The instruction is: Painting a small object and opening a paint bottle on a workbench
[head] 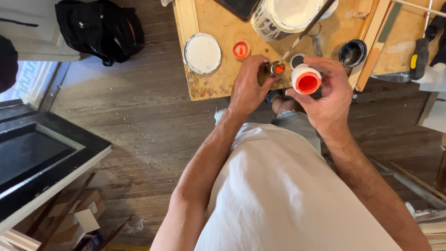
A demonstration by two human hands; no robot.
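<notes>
Plywood forms the top of the bench (218,28), spotted with paint, and on it stands a big paint can (283,16) full of white paint, with a stirring stick (320,16) leaning across its rim. Left of it lies the can's round lid (202,53), coated white on its upturned face, and beside that a small orange cap (240,49). A dark round pot (352,52) sits toward the right. The right hand (327,93) wraps its fingers around a small white jar (306,79), tilted so its open mouth faces up at the camera and shows orange paint inside. Just left of it, nearly touching, the left hand (248,86) pinches a tiny metal cup (277,68) holding a dab of orange; its mouth also faces up.
</notes>
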